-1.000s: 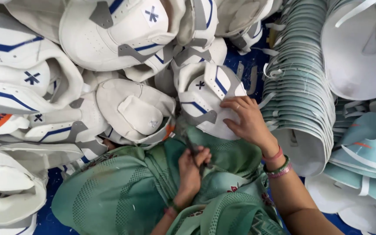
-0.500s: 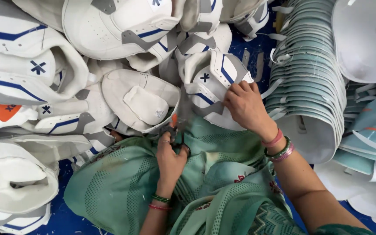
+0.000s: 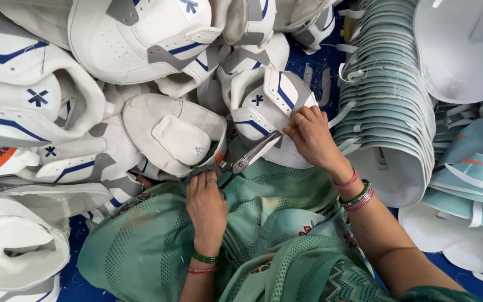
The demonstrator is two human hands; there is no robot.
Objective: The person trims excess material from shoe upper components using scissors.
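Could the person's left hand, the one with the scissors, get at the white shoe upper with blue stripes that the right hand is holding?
Probably yes: the left hand holds metal scissors whose tips already meet the white blue-striped shoe upper beside the right hand, with nothing between.

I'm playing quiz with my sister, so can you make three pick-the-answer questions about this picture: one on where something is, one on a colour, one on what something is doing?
1. Where does the tall stack of pale teal shoe pieces lie?
A. right of the hands
B. on the lap
C. far left

2. What colour are the stripes on the white stitched shoe upper under the right hand?
A. red
B. dark blue
C. yellow

3. What is the left hand doing with the metal scissors?
A. pushing them away flat-handed
B. gripping their handles, blades pointing at the upper
C. nothing, they lie alone on the floor

Answers:
1 A, the stack stands at the right edge, past the right wrist.
2 B, the stripes show dark blue on white.
3 B, the fingers close round the handles and the tips reach the upper.
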